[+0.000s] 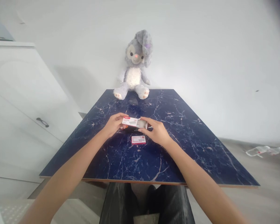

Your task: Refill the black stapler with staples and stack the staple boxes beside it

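Observation:
Above the middle of the table, a small red-and-white cardboard box [130, 121] is held between both hands. Its printed face shows a grey strip that looks like staples. My left hand [114, 124] is closed around its left end. At the other end, a pale inner part [142, 124] sticks out, and my right hand [155, 130] pinches it between thumb and fingers. A second small red-and-white box [138, 140] lies flat on the table just below the hands. Something dark with an orange bit shows behind the held box, mostly hidden.
The dark blue marble-patterned table [140, 165] bears all this. A grey plush rabbit [134, 68] sits at its far edge against the wall. To the left stands a white cabinet [21, 102]. On the floor at right lies a clear plastic item [263, 151].

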{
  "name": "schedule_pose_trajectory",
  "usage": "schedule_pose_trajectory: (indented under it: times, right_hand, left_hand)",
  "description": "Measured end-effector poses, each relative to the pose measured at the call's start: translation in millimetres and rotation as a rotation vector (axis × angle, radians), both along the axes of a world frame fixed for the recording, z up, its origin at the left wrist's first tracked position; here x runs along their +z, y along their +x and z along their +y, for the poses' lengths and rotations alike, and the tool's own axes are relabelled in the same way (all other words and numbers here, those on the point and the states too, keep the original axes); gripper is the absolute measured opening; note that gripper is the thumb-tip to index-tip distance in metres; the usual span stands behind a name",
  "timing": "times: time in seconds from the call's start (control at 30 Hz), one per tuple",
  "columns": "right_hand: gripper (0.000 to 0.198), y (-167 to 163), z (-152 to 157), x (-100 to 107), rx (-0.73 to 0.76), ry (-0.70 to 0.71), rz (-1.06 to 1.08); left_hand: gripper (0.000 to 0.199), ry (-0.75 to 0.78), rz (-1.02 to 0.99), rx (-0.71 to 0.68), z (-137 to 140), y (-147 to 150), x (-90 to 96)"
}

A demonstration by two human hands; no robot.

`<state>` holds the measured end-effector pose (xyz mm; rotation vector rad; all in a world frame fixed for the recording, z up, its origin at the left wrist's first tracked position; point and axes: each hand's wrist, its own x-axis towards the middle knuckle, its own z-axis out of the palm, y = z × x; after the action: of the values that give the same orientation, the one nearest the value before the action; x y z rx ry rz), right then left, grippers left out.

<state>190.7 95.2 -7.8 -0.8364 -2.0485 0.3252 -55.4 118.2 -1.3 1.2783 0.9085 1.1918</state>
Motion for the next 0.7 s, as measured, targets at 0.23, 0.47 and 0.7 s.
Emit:
schedule_pose_trajectory:
  times: [0.23, 0.47, 0.7]
  right_hand:
    - [0.019, -1.9, -1.0, -0.3, -0.041, 0.107, 0.012]
    - [0.015, -3.7, 1.3, -2.8, -0.081, 0.145, -0.067]
    - [0.013, -3.3, 1.2, 1.2, -0.005, 0.173, -0.171]
  left_hand:
    - [0.027, 0.055, 0.05, 0.072, 1.4, -2.8, 0.4]
    - [0.026, 0.122, 0.173, 0.006, -3.5, 3.5, -2.3]
    - [0.029, 0.083, 0.133, -0.019, -3.9, 5.4, -3.6]
